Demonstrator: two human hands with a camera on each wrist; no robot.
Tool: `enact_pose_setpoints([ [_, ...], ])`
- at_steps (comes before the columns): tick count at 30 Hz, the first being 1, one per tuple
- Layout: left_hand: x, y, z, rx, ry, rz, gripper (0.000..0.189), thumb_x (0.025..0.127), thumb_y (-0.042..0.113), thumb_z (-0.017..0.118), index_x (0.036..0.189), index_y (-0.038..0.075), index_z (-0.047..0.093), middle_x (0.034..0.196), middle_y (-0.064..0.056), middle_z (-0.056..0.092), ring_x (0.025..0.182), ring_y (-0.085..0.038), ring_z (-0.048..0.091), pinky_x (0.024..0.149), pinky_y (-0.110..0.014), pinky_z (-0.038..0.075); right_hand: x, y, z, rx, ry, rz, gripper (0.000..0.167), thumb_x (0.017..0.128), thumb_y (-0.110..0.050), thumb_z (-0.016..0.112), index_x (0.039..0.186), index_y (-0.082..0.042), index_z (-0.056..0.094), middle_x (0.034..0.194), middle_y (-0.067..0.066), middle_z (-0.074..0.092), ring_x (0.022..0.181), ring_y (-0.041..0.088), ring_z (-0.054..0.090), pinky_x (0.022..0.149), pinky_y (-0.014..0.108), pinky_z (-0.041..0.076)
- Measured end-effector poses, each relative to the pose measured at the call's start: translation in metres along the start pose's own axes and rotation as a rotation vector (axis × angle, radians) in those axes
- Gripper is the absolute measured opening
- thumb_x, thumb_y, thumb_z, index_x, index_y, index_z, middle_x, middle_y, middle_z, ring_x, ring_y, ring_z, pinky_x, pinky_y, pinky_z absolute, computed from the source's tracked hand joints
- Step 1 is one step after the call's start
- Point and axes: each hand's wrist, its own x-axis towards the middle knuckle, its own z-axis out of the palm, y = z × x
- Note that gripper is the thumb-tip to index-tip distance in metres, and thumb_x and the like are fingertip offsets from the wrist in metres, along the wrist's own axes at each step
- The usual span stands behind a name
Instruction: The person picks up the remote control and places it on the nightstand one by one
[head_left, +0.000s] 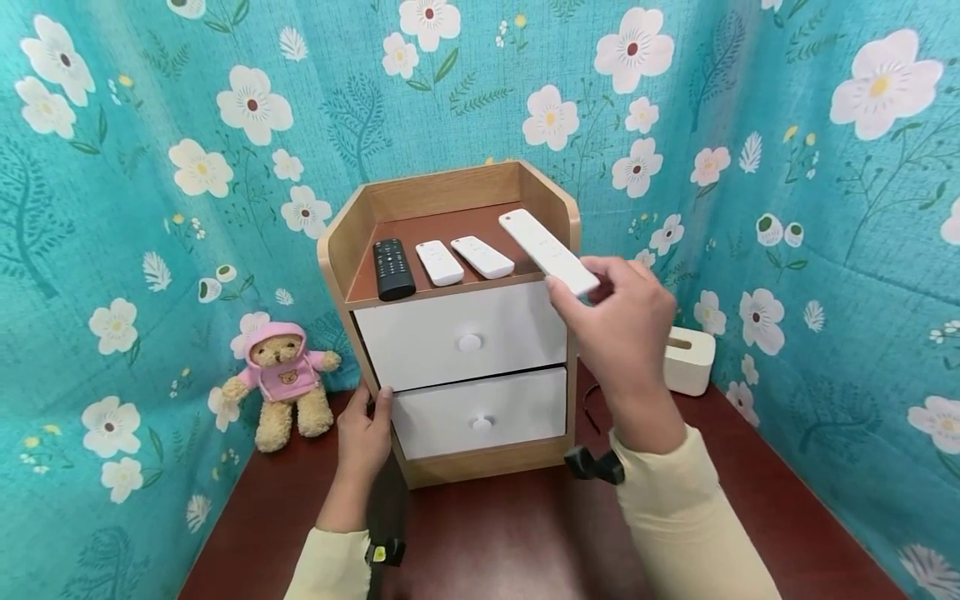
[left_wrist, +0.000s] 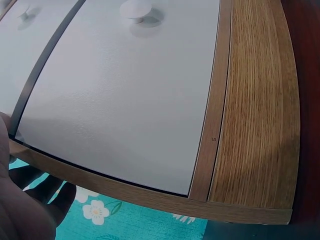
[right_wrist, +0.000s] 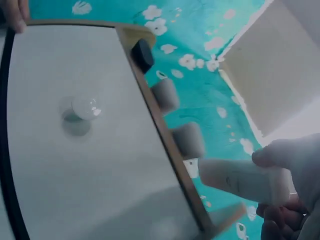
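Note:
A small wooden cabinet (head_left: 491,475) with two white drawers stands on the table. My left hand (head_left: 364,433) grips its left edge, the thumb on the front by the gap between the drawers and the fingers along the side. Over the right part of the cabinet top, my right hand (head_left: 622,321) pinches the near end of a long white remote control (head_left: 547,250), which is tilted. On the brown top lie a black remote (head_left: 393,269) at the left and two shorter white remotes, one (head_left: 439,262) beside the other (head_left: 482,257).
A teddy bear (head_left: 288,379) in a pink hoodie sits left of the cabinet. At the right stands a white tissue box (head_left: 692,367), partly behind my right arm. Raised wooden walls (head_left: 442,193) edge the cabinet top. Blue floral cloth (head_left: 817,275) surrounds the dark red table (head_left: 502,542).

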Motion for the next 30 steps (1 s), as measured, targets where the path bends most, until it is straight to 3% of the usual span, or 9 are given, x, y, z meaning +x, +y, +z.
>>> enact_pose_setpoints([
  [3,0.001,0.000,0.001,-0.005,-0.008,0.003,0.056,0.113,0.030,0.061,0.162,0.004,0.051,0.159,-0.025,0.057,0.148,-0.044,0.054,0.119,-0.065,0.044,0.011,-0.005,0.019,-0.071,-0.005,-0.035,0.048,0.090,-0.036,0.089,0.118,0.002,0.081,0.101,0.021,0.076,0.091,0.034,0.067,0.073,0.048,0.051],
  [6,0.000,0.000,0.003,0.002,-0.005,0.005,0.053,0.113,0.029,0.061,0.159,0.005,0.055,0.156,-0.025,0.060,0.144,-0.045,0.058,0.116,-0.065,0.047,0.018,-0.006,0.033,-0.146,-0.021,-0.045,0.051,0.091,-0.038,0.088,0.119,0.004,0.080,0.104,0.023,0.075,0.095,0.037,0.069,0.075,0.053,0.054],
  [16,-0.004,0.001,0.004,0.000,-0.005,0.002,0.053,0.112,0.028,0.063,0.158,0.002,0.056,0.154,-0.028,0.061,0.141,-0.047,0.060,0.113,-0.065,0.050,0.021,-0.003,0.048,-0.319,-0.086,-0.064,0.051,0.094,-0.041,0.087,0.122,0.001,0.081,0.093,0.020,0.072,0.088,0.036,0.069,0.067,0.050,0.055],
  [24,0.001,0.006,0.002,-0.002,-0.010,-0.005,0.049,0.114,0.032,0.061,0.155,0.005,0.059,0.153,-0.024,0.063,0.140,-0.043,0.061,0.113,-0.063,0.051,0.023,-0.007,0.049,-0.313,-0.044,-0.119,0.049,0.094,-0.039,0.088,0.122,0.001,0.081,0.093,0.021,0.073,0.090,0.037,0.070,0.069,0.050,0.056],
  [30,0.000,0.005,0.002,-0.003,-0.017,-0.014,0.051,0.114,0.031,0.060,0.159,0.007,0.056,0.157,-0.023,0.060,0.144,-0.043,0.058,0.116,-0.063,0.049,0.012,0.000,0.041,-0.227,-0.029,-0.119,0.058,0.091,-0.040,0.091,0.128,0.002,0.076,0.099,0.022,0.075,0.090,0.037,0.072,0.073,0.051,0.058],
])
